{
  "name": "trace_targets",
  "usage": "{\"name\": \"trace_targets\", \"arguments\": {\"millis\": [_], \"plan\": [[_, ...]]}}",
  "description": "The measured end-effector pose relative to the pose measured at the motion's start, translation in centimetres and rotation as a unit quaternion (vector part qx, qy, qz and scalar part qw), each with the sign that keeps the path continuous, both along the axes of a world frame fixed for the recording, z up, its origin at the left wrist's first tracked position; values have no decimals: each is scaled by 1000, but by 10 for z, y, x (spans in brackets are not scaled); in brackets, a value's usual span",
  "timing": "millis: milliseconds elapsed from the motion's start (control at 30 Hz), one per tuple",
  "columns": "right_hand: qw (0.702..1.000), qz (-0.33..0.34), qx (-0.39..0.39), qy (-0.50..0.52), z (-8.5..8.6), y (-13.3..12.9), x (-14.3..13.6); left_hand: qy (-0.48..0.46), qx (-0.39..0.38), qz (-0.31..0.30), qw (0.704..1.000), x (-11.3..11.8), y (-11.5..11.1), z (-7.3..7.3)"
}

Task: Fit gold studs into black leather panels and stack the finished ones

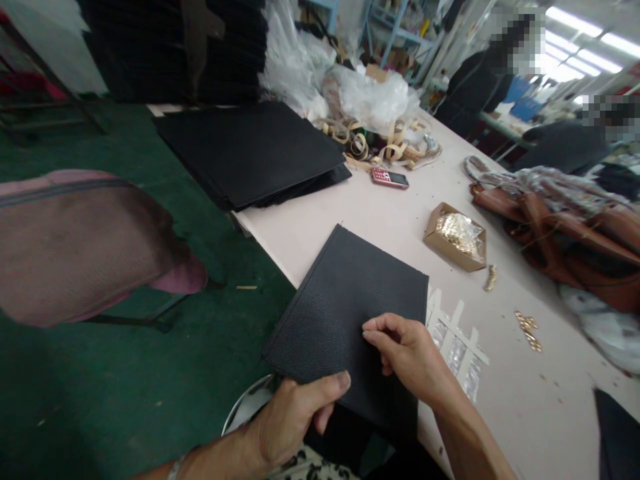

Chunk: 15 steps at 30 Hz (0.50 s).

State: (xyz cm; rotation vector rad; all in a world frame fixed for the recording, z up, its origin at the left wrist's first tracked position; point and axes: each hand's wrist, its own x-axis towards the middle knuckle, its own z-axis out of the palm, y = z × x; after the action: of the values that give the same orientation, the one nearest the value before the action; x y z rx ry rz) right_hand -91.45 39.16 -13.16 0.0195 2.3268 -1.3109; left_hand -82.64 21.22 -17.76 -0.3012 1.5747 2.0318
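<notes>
A black grained leather panel (350, 300) lies tilted over the table's near edge, partly off it. My left hand (305, 407) grips its near edge, thumb on top and fingers curled, partly hidden beneath. Over the panel's right half, my right hand (405, 353) is closed in a pinch, thumb against index finger. Whatever may be between those fingertips is too small to make out. To the right of the panel sit small gold metal pieces (529, 331), and a short row of more gold pieces (491, 278) stands by a small cardboard box (453, 257).
A stack of black panels (255, 150) overhangs the table's left edge. Behind it lie tape strips and clear plastic bags (370, 97). A red phone (389, 178), white strips (460, 333) and brown leather bags (565, 227) rest on the table. A covered chair (90, 240) stands left; two people are beyond.
</notes>
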Motion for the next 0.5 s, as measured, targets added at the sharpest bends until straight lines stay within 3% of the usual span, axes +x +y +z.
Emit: {"name": "trace_targets", "arguments": {"millis": [200, 500], "plan": [[997, 0, -59, -53, 6, 5, -6, -63, 144, 87, 984, -9, 14, 1], [992, 21, -83, -90, 10, 7, -10, -71, 183, 76, 978, -11, 12, -5]]}}
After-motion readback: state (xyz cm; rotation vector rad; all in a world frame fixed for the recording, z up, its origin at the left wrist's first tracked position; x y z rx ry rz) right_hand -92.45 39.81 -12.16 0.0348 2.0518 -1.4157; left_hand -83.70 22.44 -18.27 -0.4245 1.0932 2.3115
